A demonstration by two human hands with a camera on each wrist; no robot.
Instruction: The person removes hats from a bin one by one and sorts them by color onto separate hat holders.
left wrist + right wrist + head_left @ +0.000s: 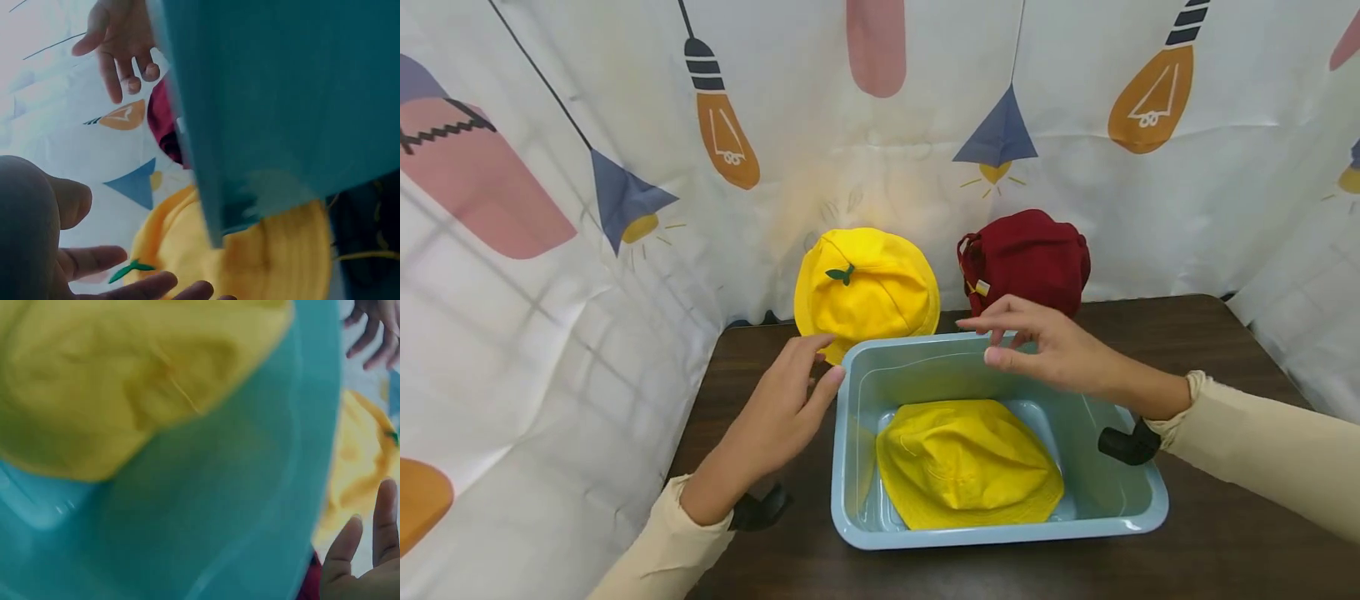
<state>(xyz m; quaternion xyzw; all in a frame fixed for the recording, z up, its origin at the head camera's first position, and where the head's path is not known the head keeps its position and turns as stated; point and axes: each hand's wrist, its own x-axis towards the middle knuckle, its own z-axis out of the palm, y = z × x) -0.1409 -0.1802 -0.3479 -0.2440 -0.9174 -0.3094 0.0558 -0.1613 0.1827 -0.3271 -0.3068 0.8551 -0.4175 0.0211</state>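
Note:
Inside a light blue plastic basin [1000, 533] lies a yellow hat [966, 462], brim spread over the bottom. Behind the basin sits a brighter yellow bucket hat [872, 287] with a small green leaf on it; to its right is a dark red hat [1030, 258] with a cord and a small tag. My left hand [782, 408] hovers by the basin's left rim, near the bright yellow hat, fingers loosely bent and holding nothing. Over the far right part of the basin, in front of the red hat, my right hand [1045, 342] is raised with relaxed fingers, also holding nothing.
The basin stands on a dark brown wooden table [1195, 358]. A white curtain [925, 183] printed with lamps and bulbs hangs behind and at both sides. Black camera mounts [1131, 442] are strapped to the wrists.

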